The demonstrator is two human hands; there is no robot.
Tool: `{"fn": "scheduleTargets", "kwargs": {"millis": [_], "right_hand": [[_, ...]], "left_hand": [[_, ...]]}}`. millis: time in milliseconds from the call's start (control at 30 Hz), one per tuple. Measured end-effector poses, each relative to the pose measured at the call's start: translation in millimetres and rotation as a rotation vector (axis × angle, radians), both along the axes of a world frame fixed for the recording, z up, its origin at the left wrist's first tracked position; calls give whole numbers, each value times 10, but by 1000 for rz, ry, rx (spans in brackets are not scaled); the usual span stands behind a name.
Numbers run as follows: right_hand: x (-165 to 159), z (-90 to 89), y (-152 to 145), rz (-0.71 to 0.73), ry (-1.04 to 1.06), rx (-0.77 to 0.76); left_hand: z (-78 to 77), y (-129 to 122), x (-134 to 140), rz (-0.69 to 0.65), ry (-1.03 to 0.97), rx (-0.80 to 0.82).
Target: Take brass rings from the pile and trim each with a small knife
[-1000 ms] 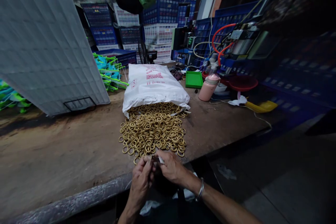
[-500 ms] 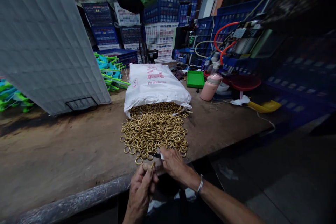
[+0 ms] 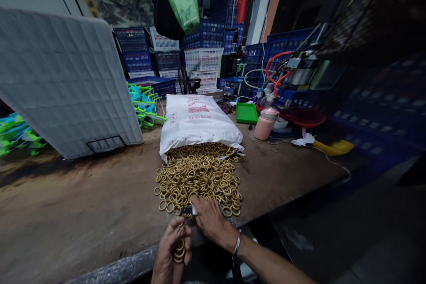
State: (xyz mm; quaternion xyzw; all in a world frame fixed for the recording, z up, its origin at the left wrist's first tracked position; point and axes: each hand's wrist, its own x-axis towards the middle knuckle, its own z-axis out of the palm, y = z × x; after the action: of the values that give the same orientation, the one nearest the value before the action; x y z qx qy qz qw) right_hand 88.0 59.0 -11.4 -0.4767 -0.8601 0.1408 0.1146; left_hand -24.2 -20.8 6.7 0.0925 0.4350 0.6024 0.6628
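Note:
A heap of brass-coloured rings (image 3: 199, 177) spills from the mouth of a white printed sack (image 3: 203, 124) onto the table. My left hand (image 3: 171, 248), at the table's front edge, is closed around several rings (image 3: 179, 252), which show between its thumb and fingers. My right hand (image 3: 213, 223) reaches in at the near side of the heap, its fingers bent against the rings. It grips a small dark blade-like tool (image 3: 187, 210) with a white part by the fingers; its exact kind cannot be made out. A metal bracelet is on the right wrist.
A grey padded panel (image 3: 83, 84) stands at left, with green and blue plastic pieces (image 3: 146, 106) behind it. To the right are a pink bottle (image 3: 266, 123), a green tray (image 3: 246, 113), a red dish (image 3: 306, 117) and a yellow scoop (image 3: 334, 147). Stacked crates (image 3: 203, 60) line the back.
The view has tilted upward. My right hand has shifted left along the heap with the tool. In my left hand several rings now show, where one was visible at the fingertips.

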Motion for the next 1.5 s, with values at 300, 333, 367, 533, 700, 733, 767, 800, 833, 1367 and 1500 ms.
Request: {"fn": "scheduleTargets", "kwargs": {"millis": [300, 333, 367, 533, 700, 733, 767, 800, 833, 1367, 1500], "right_hand": [[85, 142, 158, -62, 426, -190], [100, 177, 164, -62, 514, -254], [115, 212, 162, -52, 595, -340], [170, 328, 65, 38, 818, -733], [148, 314, -3, 23, 777, -714], [138, 305, -5, 7, 754, -675], [128, 297, -5, -4, 733, -638], [119, 291, -4, -11, 715, -604], [111, 286, -3, -14, 701, -577], [119, 268, -36, -3, 666, -430], [120, 287, -20, 19, 681, -459]], "left_hand": [[-60, 85, -24, 34, -18, 47], [-46, 106, -17, 38, 6, 62], [-29, 126, -8, 43, 30, 77], [34, 189, 52, 40, 152, 153], [-15, 181, 102, -21, 258, 168], [-32, 177, 108, -23, 290, 159], [-49, 172, 113, -24, 324, 147], [-64, 168, 117, -30, 357, 133], [-76, 164, 120, -39, 383, 120], [26, 119, 121, -197, 254, 81], [10, 110, 130, -162, 214, 117]]}}
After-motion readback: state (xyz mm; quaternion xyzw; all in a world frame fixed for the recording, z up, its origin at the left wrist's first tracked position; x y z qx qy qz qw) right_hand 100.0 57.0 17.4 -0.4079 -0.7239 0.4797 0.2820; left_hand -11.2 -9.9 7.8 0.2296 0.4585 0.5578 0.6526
